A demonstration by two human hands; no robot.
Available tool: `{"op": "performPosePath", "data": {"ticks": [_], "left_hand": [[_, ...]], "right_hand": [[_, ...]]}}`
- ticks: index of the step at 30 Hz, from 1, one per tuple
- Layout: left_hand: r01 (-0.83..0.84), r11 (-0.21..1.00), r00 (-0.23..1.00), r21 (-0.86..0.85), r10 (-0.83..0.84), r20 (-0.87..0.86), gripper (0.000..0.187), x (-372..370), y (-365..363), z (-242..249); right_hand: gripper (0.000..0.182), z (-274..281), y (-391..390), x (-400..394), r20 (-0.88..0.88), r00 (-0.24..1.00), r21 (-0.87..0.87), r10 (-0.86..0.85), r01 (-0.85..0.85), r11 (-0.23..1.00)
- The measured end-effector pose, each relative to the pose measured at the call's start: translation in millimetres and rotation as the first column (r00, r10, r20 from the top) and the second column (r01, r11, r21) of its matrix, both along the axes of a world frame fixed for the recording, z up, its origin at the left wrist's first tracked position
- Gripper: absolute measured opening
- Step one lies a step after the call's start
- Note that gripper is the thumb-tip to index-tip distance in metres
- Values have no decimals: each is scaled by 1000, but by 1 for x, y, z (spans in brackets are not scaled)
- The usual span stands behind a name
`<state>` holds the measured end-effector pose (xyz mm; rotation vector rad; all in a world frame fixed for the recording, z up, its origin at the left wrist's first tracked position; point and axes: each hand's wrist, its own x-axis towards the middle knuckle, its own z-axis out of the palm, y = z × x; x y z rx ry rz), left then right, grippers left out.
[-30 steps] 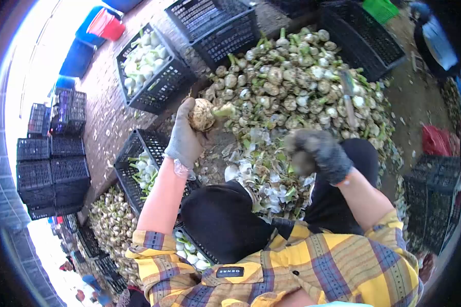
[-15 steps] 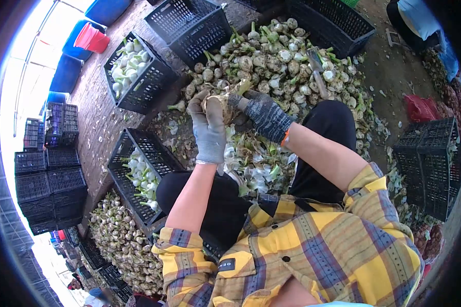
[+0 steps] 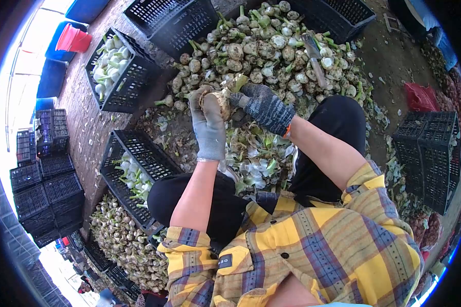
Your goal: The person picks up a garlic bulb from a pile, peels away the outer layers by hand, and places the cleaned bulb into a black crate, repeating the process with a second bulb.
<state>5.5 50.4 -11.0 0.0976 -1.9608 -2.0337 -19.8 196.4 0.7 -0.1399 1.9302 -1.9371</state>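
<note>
A dirty, brown-skinned bulb (image 3: 222,104) with a green stalk is held between my two gloved hands. My left hand (image 3: 207,123), in a light grey glove, wraps round its left side. In a dark patterned glove, my right hand (image 3: 264,107) has its fingers closed at the bulb's right side, by the stalk. Below the hands lie loose peels and leaves (image 3: 253,161). Just beyond them is a big heap of unpeeled bulbs (image 3: 261,51), and a knife (image 3: 315,62) rests on it.
Black crates of clean white bulbs stand at the left, one upper (image 3: 123,82) and one lower (image 3: 138,174). More black crates (image 3: 174,25) border the heap. A second bulb heap (image 3: 125,240) lies lower left. Stacked crates (image 3: 430,153) and a red sack (image 3: 421,97) are at the right.
The view has shifted slightly, so the crates and heap sit a little differently in frame. Both hands still hold the bulb, and my right hand has turned slightly against it.
</note>
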Motion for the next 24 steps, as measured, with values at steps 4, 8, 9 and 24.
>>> {"op": "performPosePath", "data": {"ticks": [4,8,9,24], "left_hand": [[-17,1000,998,5,17,65,29,-6,7,2],[63,934,892,353,-211,400,38,-16,-1,4],[20,917,863,399,-218,457,39,-13,1,6],[-95,854,785,511,-251,566,42,-3,7,22]], "right_hand": [[30,-5,3,0,-188,981,159,-42,72,985],[31,-6,8,0,-224,974,325,-20,94,941],[32,-23,6,-2,-278,959,240,-56,126,963],[36,-26,7,2,-75,997,-52,10,-14,999]]}}
